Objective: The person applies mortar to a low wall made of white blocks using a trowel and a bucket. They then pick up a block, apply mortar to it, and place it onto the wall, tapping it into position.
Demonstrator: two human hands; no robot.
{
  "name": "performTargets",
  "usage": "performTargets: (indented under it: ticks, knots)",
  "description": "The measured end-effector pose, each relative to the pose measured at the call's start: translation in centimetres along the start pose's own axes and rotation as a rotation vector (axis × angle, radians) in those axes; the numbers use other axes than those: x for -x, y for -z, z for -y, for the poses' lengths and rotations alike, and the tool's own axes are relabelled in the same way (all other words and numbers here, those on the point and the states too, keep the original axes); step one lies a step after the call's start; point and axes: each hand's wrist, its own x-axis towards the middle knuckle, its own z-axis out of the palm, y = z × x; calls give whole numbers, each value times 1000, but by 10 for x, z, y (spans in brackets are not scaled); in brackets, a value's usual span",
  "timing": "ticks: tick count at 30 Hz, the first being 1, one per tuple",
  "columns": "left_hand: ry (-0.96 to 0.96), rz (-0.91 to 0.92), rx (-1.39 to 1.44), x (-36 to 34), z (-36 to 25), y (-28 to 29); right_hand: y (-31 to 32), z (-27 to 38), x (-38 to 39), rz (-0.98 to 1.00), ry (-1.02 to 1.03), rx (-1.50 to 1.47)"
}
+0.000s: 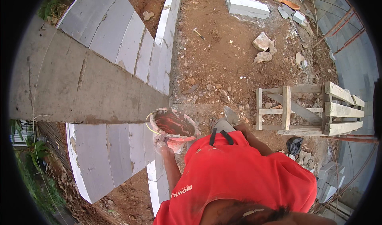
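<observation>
My left hand [160, 140], whitened with dried mortar, is closed on the near left side of a red bucket [184, 127], where its handle meets the rim. Pale mortar cakes the bucket's rim, and grey smears streak its red inside. The wire handle [149, 123] curves around the left side, and its grip lies along the near rim. On the right, my right hand [241, 127] is closed around a trowel, mostly hidden by its own back. The trowel's grey blade [230, 115] points forward and a little left, over the ground by my leg.
A grey concrete column [91, 81] and light block wall [119, 30] stand left. A wooden trestle [294, 109] is close on the right. Ahead on brown dirt lie a hammer [198, 33], broken block pieces [262, 42] and stacked white blocks [247, 7]. A black bag [294, 145] lies behind the trestle.
</observation>
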Motion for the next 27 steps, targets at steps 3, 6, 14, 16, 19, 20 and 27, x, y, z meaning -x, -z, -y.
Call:
performTargets:
  ticks: [3,6,14,16,19,20,27]
  knots:
    - [51,63,27,-23,9,-59,35,12,-36,-4,127,92]
    - [67,186,25,-44,12,-100,59,81,-21,-39,-148,-311]
    - [152,342,-122,-88,20,-237,86,126,-59,92,23,-1058]
    - [192,407,-130,-105,23,-269,101,154,-63,140,1,-1180]
    - [246,520,-94,-157,53,-299,130,188,-94,223,-100,-1213]
    - [268,556,-80,-172,60,-312,138,196,-112,222,-79,-1254]
    - [274,589,-117,-228,50,-377,178,341,-168,132,26,-1312]
